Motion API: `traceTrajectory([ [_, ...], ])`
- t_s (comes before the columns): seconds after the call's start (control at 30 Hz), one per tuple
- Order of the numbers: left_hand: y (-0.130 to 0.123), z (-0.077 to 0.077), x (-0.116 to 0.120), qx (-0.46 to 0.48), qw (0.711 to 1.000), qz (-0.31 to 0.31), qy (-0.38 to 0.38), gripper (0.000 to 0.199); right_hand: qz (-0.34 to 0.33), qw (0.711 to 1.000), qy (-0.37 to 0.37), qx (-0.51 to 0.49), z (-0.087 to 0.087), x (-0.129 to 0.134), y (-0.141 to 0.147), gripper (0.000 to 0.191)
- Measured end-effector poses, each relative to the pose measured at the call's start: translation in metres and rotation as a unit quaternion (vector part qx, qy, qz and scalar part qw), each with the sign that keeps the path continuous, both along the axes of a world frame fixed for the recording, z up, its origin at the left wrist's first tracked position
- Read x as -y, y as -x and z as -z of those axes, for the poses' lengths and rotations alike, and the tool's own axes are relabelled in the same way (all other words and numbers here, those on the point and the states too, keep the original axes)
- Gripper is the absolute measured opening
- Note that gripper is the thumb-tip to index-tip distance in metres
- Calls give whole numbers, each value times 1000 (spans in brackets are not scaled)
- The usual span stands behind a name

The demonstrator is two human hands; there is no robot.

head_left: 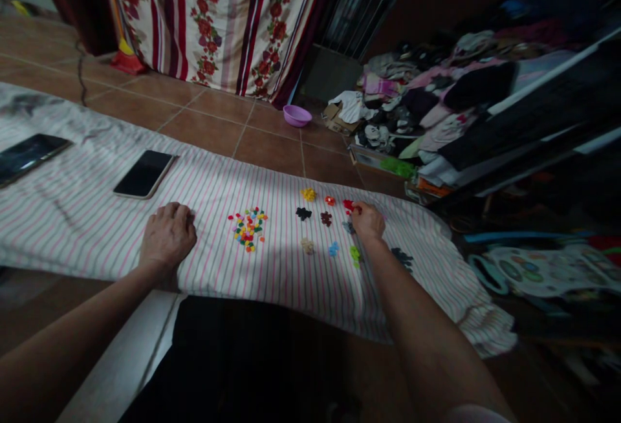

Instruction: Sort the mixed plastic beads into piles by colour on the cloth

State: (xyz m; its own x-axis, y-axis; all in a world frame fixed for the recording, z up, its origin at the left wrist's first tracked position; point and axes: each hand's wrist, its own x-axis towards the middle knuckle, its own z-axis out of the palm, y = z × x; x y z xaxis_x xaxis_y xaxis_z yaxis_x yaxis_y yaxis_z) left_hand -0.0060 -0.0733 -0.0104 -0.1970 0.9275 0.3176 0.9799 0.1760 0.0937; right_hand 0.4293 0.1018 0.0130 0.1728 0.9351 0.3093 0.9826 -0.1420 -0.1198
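My left hand (169, 234) rests on the striped cloth with its fingers curled in, and nothing shows in it. To its right lies a loose heap of mixed coloured small pieces (249, 229). My right hand (369, 221) reaches to the far side, thumb and fingertips pinched at the small red pieces (348, 205); the fingers partly hide what they grip. Sorted piles lie nearby: yellow (308, 194), orange (330, 200), black (303, 213), brown (326, 218), beige (307, 246), blue (333, 249), lime green (356, 256) and grey (348, 227). Dark pieces (402, 259) lie beyond my right forearm.
Two phones lie on the cloth at left, one pale-edged phone (145, 174) and one dark phone (32, 156). Past the cloth-covered surface (276, 281), a purple basin (297, 116) stands on the tiled floor. A clothes heap (412, 93) fills the right back, beside a flowered curtain (228, 22).
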Motion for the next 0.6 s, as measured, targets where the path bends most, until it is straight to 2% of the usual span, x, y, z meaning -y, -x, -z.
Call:
traceTrajectory([
  [0.13,-1,-2,1,8,1000,-1,3,24,-15,1000,-15,-3,1,1,-5,30],
  [0.3,-2,-3,1,20,1000,-2,2,24,-41,999,7,0,7,0,-9,25],
  [0.6,-1,-3,0,15,1000,-2,9,23,-29,999,28,-13,9,-4,-8,31],
])
